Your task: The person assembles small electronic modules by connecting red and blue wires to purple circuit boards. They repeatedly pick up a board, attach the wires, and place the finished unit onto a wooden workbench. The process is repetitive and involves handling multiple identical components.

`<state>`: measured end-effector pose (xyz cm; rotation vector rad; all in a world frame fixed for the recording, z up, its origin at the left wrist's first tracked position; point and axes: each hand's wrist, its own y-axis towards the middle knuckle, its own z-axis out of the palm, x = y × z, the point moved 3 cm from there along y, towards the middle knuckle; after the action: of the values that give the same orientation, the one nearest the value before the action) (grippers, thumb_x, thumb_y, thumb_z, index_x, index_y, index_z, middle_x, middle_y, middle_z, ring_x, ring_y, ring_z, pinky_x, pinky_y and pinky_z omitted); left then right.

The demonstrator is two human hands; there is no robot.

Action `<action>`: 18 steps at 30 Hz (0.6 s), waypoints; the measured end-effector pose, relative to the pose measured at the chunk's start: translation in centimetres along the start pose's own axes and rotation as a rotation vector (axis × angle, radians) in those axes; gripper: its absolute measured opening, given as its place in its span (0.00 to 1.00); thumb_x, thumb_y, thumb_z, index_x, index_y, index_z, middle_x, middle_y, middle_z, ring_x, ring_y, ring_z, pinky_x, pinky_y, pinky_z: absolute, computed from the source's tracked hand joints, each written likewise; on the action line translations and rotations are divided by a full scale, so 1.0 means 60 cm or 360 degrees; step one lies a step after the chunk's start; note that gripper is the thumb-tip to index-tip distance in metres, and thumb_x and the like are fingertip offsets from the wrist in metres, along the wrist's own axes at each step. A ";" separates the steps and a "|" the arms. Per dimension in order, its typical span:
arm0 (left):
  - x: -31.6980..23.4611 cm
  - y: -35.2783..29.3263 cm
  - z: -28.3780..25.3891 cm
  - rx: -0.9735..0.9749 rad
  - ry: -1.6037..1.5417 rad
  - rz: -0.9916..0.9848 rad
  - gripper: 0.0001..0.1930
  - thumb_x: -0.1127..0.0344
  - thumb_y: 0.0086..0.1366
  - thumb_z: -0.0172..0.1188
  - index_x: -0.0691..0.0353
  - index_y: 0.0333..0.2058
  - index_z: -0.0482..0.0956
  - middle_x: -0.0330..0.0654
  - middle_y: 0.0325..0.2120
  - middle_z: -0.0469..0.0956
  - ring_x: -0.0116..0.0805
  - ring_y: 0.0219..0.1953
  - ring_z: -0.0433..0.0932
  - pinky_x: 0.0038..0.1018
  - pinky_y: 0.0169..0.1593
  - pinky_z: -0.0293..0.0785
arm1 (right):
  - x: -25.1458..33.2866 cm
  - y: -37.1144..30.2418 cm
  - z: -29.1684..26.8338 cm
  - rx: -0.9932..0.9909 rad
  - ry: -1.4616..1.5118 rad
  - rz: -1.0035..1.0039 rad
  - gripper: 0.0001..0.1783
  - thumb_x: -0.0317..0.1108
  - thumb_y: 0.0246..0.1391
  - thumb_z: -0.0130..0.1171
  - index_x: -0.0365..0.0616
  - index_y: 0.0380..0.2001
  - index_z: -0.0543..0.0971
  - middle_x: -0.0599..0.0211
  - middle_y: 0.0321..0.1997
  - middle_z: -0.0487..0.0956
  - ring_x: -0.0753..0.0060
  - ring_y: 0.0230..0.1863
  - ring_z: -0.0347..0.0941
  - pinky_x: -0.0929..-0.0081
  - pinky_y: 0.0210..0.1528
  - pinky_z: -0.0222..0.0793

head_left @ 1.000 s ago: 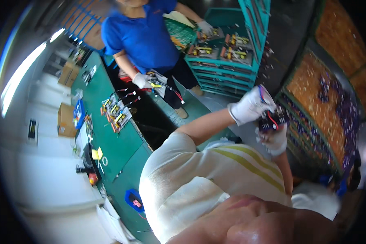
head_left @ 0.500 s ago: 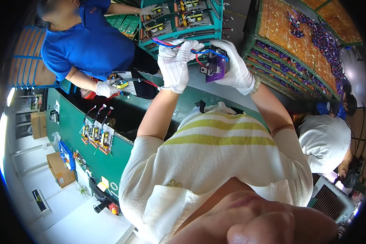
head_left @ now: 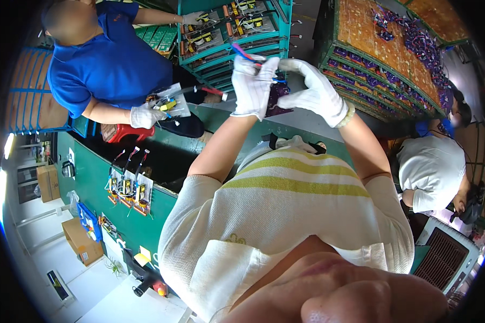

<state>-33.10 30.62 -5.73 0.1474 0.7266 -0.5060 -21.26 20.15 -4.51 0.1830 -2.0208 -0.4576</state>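
My left hand (head_left: 251, 89), in a white glove, is closed around a bundle of coloured wires (head_left: 242, 52). Their purple, blue and red ends stick out above the fingers. Between my hands hangs a purple circuit board (head_left: 276, 98), blurred and partly hidden by the left glove. My right hand (head_left: 319, 96), also gloved, curves beside the board with thumb and fingers apart. Its thumb tip is close to the board's edge; whether they touch I cannot tell.
A co-worker in blue (head_left: 118, 59) stands at the left, holding a board with wires (head_left: 170, 102). Beyond is a teal rack (head_left: 205, 49) of boards. A stacked rack (head_left: 355, 32) bears purple boards at the right. Several boards (head_left: 126, 185) lie on the green bench (head_left: 86, 161).
My right hand has let go of the purple board and spread its fingers. My left hand has moved right with the wires, and the board now hangs lower, partly behind it.
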 end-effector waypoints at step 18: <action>-0.049 0.012 0.005 0.1243 0.1609 0.0134 0.09 0.70 0.65 0.55 0.63 0.43 0.76 0.46 0.42 0.75 0.35 0.44 0.76 0.28 0.47 0.73 | -0.073 -0.006 0.026 -0.0896 0.0154 0.0312 0.08 0.18 0.49 0.55 0.39 0.34 0.77 0.66 0.33 0.78 0.74 0.34 0.75 0.79 0.39 0.70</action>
<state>-34.41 32.31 -3.55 1.2230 1.4605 -0.6066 -20.61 21.59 -8.88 -0.3291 -1.7204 -0.8499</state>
